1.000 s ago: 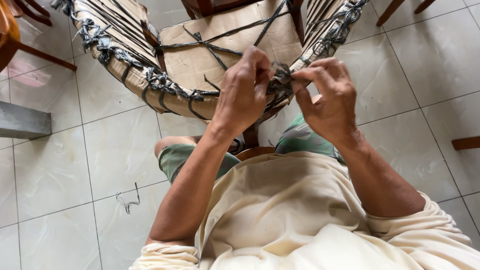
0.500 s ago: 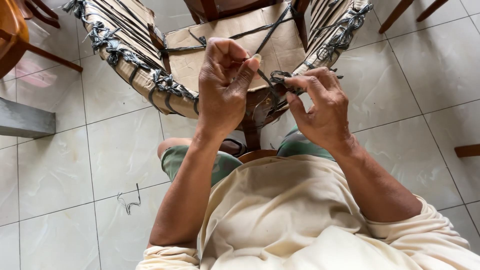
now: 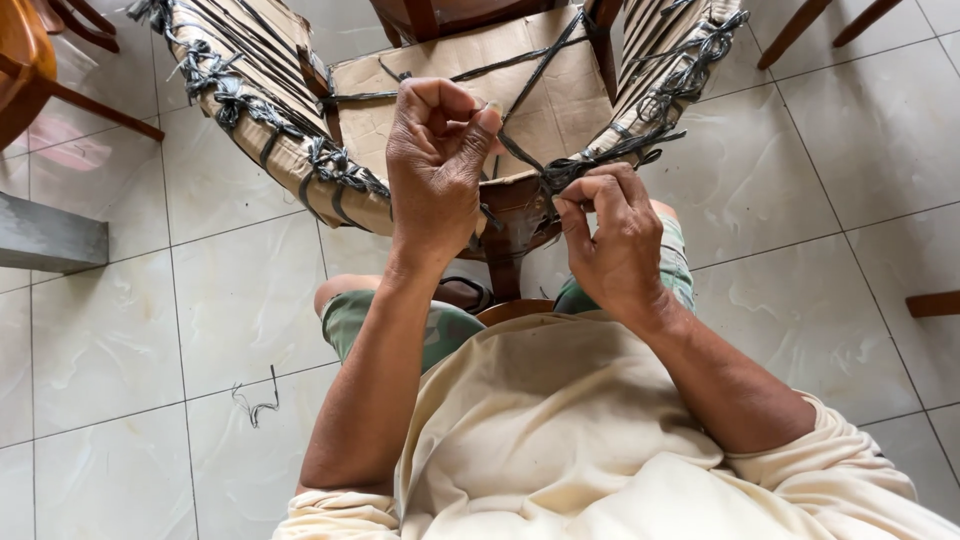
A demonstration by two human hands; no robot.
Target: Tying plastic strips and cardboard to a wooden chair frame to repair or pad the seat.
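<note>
Bright, even daylight, soft shadows, sharp focus, faint sheen on the floor tiles [image 3: 790, 180]

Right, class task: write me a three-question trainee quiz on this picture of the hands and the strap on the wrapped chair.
1. True or false: the left hand pinches the dark strap and is raised above the right hand.
2. Where does the right hand's grip sit? A) on the knot of straps at the edge of the cardboard-wrapped chair; B) on the floor; C) on the person's knee.
3. What lies on the tiled floor to the person's left?

Key: 1 true. 2 A. 3 A small scrap of dark strap.
</note>
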